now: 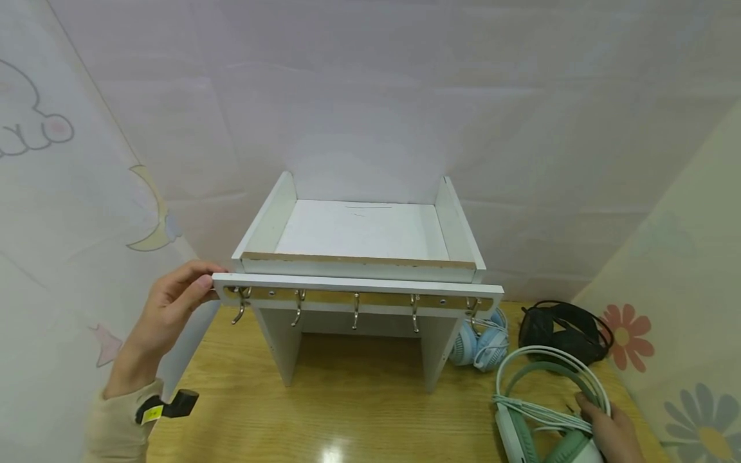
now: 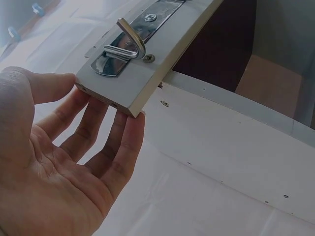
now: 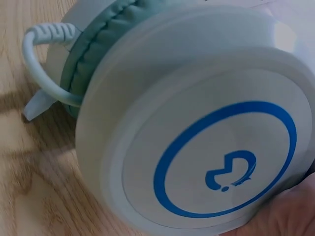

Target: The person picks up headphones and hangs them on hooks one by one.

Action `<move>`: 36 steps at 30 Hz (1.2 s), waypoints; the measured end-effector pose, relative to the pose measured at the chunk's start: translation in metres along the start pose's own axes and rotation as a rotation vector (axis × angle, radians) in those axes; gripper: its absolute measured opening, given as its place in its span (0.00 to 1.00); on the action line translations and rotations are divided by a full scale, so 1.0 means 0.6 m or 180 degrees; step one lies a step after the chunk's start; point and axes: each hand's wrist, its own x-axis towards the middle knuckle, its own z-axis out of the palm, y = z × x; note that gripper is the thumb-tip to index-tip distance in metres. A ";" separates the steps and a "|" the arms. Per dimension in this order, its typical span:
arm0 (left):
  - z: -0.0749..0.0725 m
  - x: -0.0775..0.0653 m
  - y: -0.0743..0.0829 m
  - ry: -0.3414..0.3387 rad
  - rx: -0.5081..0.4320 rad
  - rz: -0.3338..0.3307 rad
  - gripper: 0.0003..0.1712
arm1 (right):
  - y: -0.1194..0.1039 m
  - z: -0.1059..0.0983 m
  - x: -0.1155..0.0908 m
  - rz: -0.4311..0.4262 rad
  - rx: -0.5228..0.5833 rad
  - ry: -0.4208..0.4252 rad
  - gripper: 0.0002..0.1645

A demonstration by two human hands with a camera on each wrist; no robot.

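At the left end of a white hook rail (image 1: 370, 285), my left hand (image 1: 168, 315) grips the board between thumb and fingers. The left wrist view shows the thumb (image 2: 51, 87) at one edge and the fingertips along the end face, near a metal hook (image 2: 130, 44). Several metal hooks hang from the rail, which fronts a white shelf unit (image 1: 283, 347). At lower right my right hand (image 1: 613, 427) holds green-and-white headphones (image 1: 515, 427) by their side, a pale cable wound across them. Up close, one white ear cup (image 3: 142, 147) bears a blue ring; little of that hand shows there.
Blue headphones (image 1: 492, 347) lie on the wooden table (image 1: 347, 411) beside the shelf's right leg. Black headphones (image 1: 564, 334) are behind the green-and-white pair. Pale cloth (image 1: 370, 96) hangs behind the shelf and along both sides.
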 end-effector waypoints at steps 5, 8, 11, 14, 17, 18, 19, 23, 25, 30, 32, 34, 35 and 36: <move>0.002 -0.001 0.003 0.0023 0.0000 -0.0023 0.19 | -0.009 0.002 -0.008 -0.0007 -0.0099 0.0108 0.49; 0.004 0.001 0.004 0.0040 -0.0010 -0.0050 0.20 | -0.014 0.001 -0.012 -0.0052 -0.0080 0.0130 0.43; 0.008 0.003 0.007 0.0111 0.0092 -0.0137 0.21 | -0.022 -0.002 -0.017 -0.0113 -0.0026 0.0189 0.37; 0.010 0.004 0.008 0.0173 0.0158 -0.0183 0.21 | -0.026 -0.006 -0.022 -0.0147 0.0199 0.0223 0.27; 0.010 0.002 0.006 0.0176 0.0103 -0.0132 0.22 | -0.030 -0.007 -0.027 -0.0171 0.0626 0.0191 0.19; 0.010 0.001 0.004 0.0162 0.0047 -0.0095 0.22 | -0.031 -0.007 -0.028 -0.0186 0.0821 0.0165 0.21; 0.009 0.000 0.002 0.0154 0.0002 -0.0060 0.22 | -0.031 -0.007 -0.030 -0.0224 0.1006 0.0139 0.22; 0.010 -0.001 0.001 0.0172 0.0019 -0.0014 0.22 | -0.028 -0.006 -0.036 -0.0320 0.1620 0.0088 0.24; 0.012 0.000 0.001 0.0180 0.0075 -0.0004 0.22 | -0.021 -0.006 -0.038 -0.0448 0.1846 0.0053 0.23; 0.014 0.000 0.009 0.0162 0.0444 -0.0095 0.15 | -0.008 -0.008 -0.042 -0.0756 0.2383 -0.0068 0.22; 0.013 -0.001 0.012 0.0156 0.0632 -0.0134 0.12 | -0.015 -0.009 -0.046 -0.0620 0.2422 0.0039 0.22; 0.013 -0.001 0.015 0.0161 0.0769 -0.0170 0.11 | -0.025 -0.010 -0.050 -0.0461 0.2395 0.0187 0.24; 0.013 -0.002 0.017 0.0164 0.0793 -0.0179 0.11 | -0.029 -0.010 -0.053 -0.0388 0.2396 0.0267 0.24; 0.012 -0.002 0.018 0.0166 0.0805 -0.0192 0.11 | -0.033 -0.010 -0.054 -0.0332 0.2368 0.0322 0.24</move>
